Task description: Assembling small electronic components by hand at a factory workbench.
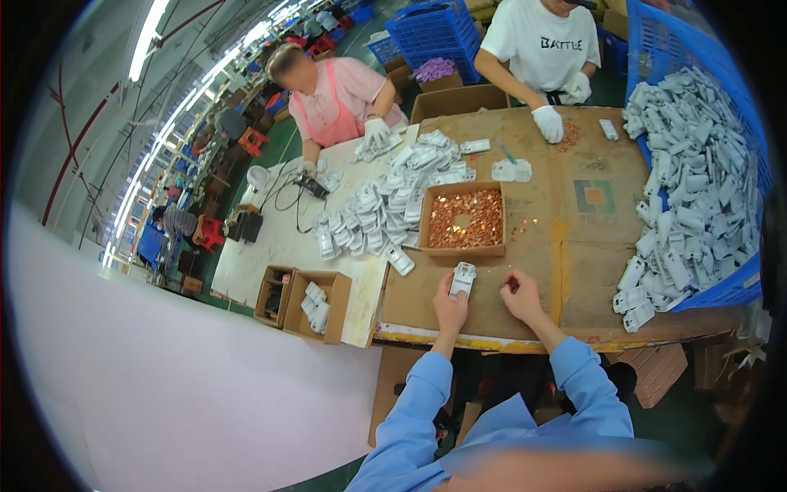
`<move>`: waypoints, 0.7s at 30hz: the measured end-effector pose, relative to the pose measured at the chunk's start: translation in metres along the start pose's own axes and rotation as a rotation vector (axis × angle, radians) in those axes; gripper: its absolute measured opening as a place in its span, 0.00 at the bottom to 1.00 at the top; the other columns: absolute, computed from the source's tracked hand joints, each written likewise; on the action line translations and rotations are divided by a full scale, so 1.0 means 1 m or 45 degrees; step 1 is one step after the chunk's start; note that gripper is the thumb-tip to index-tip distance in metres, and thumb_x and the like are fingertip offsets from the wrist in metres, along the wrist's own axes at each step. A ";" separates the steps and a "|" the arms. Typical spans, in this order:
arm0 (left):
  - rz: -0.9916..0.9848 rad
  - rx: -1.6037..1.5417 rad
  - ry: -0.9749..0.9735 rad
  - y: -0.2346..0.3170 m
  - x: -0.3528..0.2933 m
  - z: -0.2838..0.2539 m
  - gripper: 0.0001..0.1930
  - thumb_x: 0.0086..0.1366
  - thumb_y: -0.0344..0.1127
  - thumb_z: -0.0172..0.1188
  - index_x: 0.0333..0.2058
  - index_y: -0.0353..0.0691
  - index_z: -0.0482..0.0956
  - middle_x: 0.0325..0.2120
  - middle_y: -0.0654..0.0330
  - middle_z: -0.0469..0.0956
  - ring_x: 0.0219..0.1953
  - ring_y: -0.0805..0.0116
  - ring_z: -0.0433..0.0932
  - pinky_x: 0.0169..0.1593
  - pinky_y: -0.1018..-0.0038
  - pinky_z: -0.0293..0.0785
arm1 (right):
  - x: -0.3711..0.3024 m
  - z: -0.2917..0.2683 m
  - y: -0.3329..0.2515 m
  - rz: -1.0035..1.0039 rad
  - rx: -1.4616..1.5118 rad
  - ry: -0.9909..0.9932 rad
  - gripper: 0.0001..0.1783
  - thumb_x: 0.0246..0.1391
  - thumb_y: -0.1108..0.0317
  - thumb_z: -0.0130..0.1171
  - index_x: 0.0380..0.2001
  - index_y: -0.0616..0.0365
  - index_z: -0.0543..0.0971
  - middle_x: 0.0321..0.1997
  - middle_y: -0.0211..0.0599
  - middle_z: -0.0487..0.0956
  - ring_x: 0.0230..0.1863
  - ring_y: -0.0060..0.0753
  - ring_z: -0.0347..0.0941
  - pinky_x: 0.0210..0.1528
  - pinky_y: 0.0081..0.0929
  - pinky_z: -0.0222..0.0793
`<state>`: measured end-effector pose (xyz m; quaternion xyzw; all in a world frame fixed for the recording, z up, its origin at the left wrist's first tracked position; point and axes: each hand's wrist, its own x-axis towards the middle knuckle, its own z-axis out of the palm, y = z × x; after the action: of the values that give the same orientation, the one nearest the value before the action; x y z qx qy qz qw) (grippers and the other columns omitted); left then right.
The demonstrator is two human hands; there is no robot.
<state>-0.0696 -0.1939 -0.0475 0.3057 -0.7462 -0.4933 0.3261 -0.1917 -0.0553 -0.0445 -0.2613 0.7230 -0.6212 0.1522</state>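
Note:
My left hand (451, 310) grips a white plastic casing (463, 280), held tilted upward just above the cardboard-covered table. To its right, my right hand (522, 297) is curled closed, with something small and dark reddish at the fingertips that I cannot make out. Straight ahead of both hands stands a shallow cardboard box (463, 251) full of small copper-coloured metal pieces (484, 217). Left of that box spreads a heap of similar white casings (369, 213), one of them (400, 260) lying near the box's corner.
A blue crate (721, 291) piled with white casings stands at the right. Two small cardboard boxes (334, 299) sit at the table's left edge. Across the table, two people with white gloves (548, 123) handle parts. Cables and a dark device (312, 186) lie at far left.

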 end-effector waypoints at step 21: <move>-0.113 -0.222 0.094 -0.009 -0.001 -0.003 0.27 0.54 0.23 0.53 0.55 0.30 0.66 0.46 0.49 0.78 0.49 0.60 0.78 0.51 0.69 0.72 | 0.003 0.002 0.016 0.040 0.017 -0.096 0.03 0.50 0.77 0.55 0.30 0.62 0.75 0.25 0.26 0.74 0.25 0.15 0.67 0.29 0.16 0.64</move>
<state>-0.0650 -0.1974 -0.0551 0.3269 -0.6737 -0.5586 0.3566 -0.1959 -0.0571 -0.0606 -0.2720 0.7167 -0.6132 0.1909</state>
